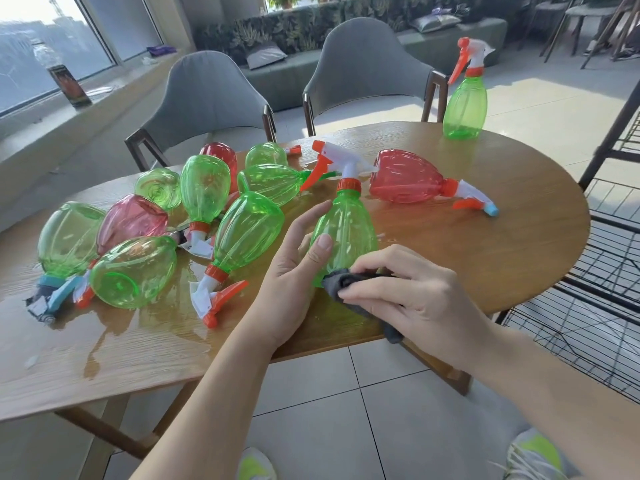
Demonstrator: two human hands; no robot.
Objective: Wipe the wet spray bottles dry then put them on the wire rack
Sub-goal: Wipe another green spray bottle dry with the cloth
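Your left hand (294, 258) steadies an upright translucent green plastic spray bottle (346, 223) with a white and orange trigger head, thumb pressed on its side and fingers straight against it. The bottle stands on the oval wooden table (485, 244) near its front edge. Your right hand (408, 289) pinches a dark grey cloth (346, 282) against the bottle's base. To the left, a heap of green and red spray bottles (166, 230) lies on its side in pooled water. One red bottle (408, 181) lies just behind to the right, and another green bottle (465, 105) stands at the far edge. The black wire rack (602, 271) sits right of the table; its shelves look bare, though only part shows.
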